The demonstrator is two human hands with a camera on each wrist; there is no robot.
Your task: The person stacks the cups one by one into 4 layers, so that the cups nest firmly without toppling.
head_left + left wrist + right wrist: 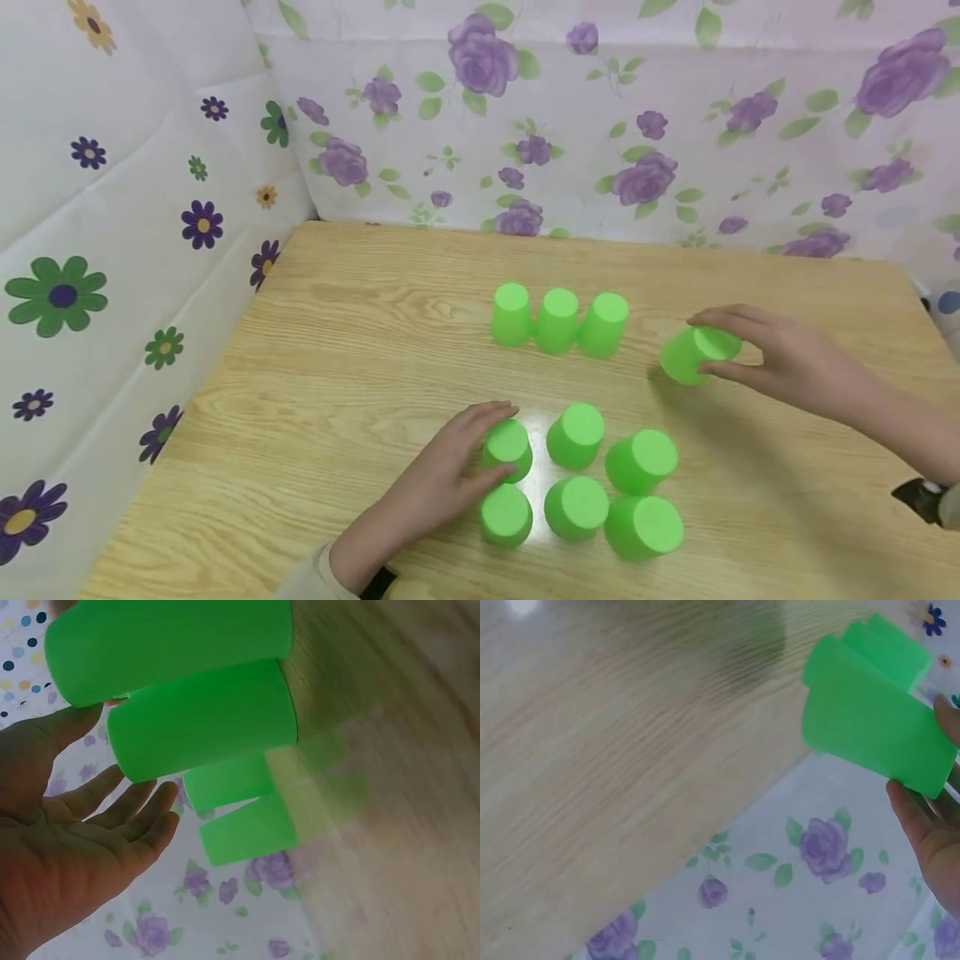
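Several green plastic cups stand upside down on the wooden table (337,375). Three form a back row (557,321). A front cluster (576,508) sits in two rows. My left hand (457,471) lies at the cluster's left end, its fingers and thumb on either side of the rear-left cup (507,450). In the left wrist view this hand (82,840) is spread with relaxed fingers beside two near cups (202,720). My right hand (772,358) grips a tilted green cup (697,354) right of the back row. The right wrist view shows that cup (870,727) against my fingers (930,832).
Flower-print cloth walls (600,150) close off the table at the back and the left (112,250). Bare wood lies to the left of the cups and along the front right (787,517).
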